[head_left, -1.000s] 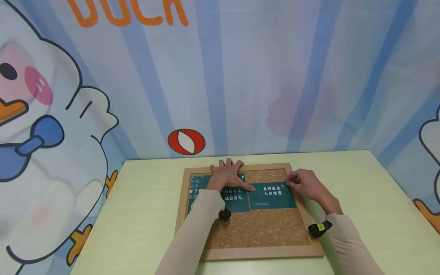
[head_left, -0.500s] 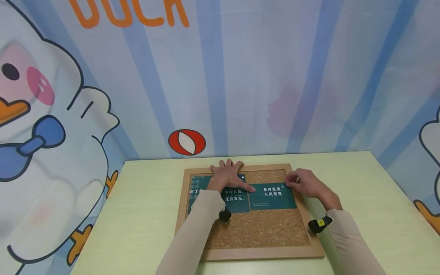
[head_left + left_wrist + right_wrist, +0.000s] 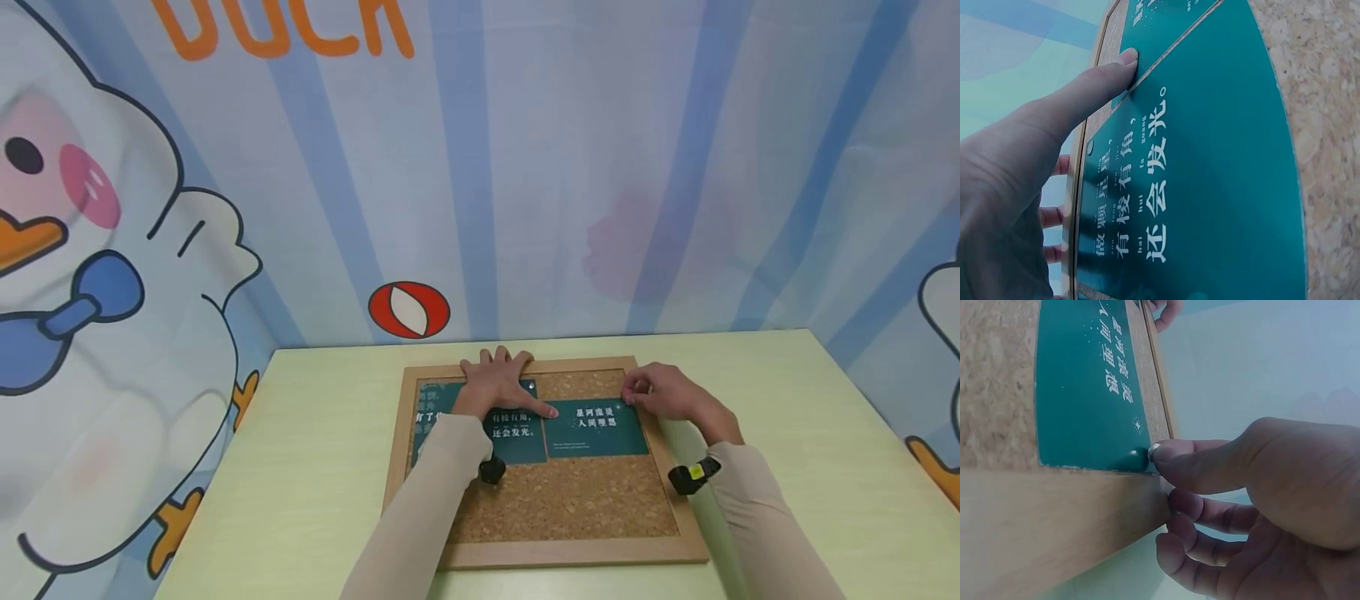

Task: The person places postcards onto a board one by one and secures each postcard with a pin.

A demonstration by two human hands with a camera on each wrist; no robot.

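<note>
A framed cork board lies on the table with several dark green cards on it. My left hand is spread over the middle card, its fingertips over the board's far edge. Its thumb presses on the near-left corner region of the right card. A thumbtack with a round head sits in the middle card's upper corner. My right hand pinches a small pale thumbtack at the right card's upper right corner; the fingertips mostly hide it. The other right fingers curl beside the wooden frame.
The left card is partly covered by my left forearm. The pale table extends on both sides of the board. Behind it hangs a striped cartoon backdrop.
My right wrist has lifted and shifted slightly, while its fingertips stay at the card's corner. The left hand and the cards hold their places.
</note>
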